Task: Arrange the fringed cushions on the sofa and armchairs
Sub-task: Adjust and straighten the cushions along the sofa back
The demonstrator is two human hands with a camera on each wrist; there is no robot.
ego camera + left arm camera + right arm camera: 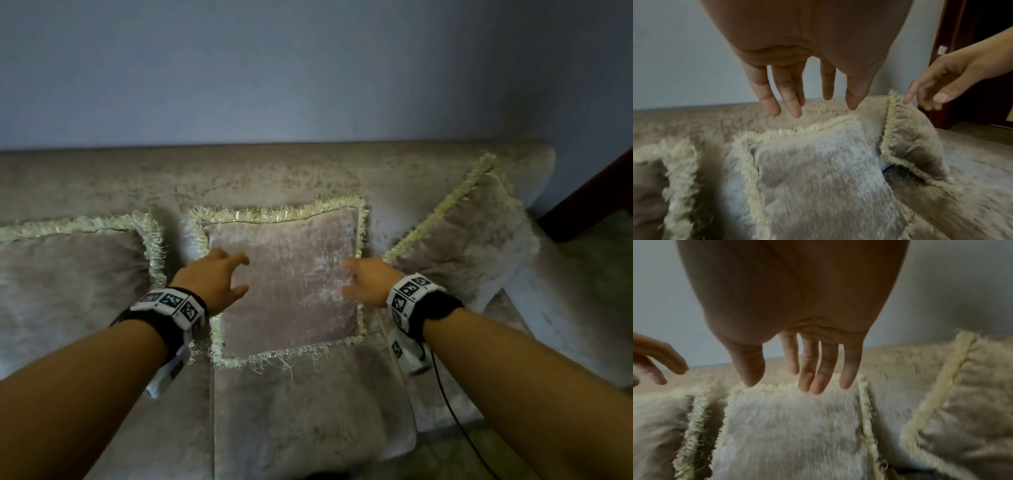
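Three pinkish velvet cushions with cream fringe lean against the sofa back (274, 171). The middle cushion (291, 284) stands square between my hands. My left hand (219, 277) hovers over its left edge with fingers spread and holds nothing. My right hand (363, 281) hovers at its right edge, fingers straight, also holding nothing. In the left wrist view my left hand (807, 104) hangs just above the middle cushion (818, 178). In the right wrist view my right hand (797, 384) hangs close over the middle cushion's (789, 426) top fringe. The left cushion (68, 284) lies flat-faced; the right cushion (469, 240) stands tilted on a corner.
The sofa seat (308, 411) runs below the cushions. The sofa arm (565, 308) closes the right end. A dark wooden piece (589, 202) stands beyond it, with floor (462, 459) in front. A plain wall (308, 68) rises behind the sofa.
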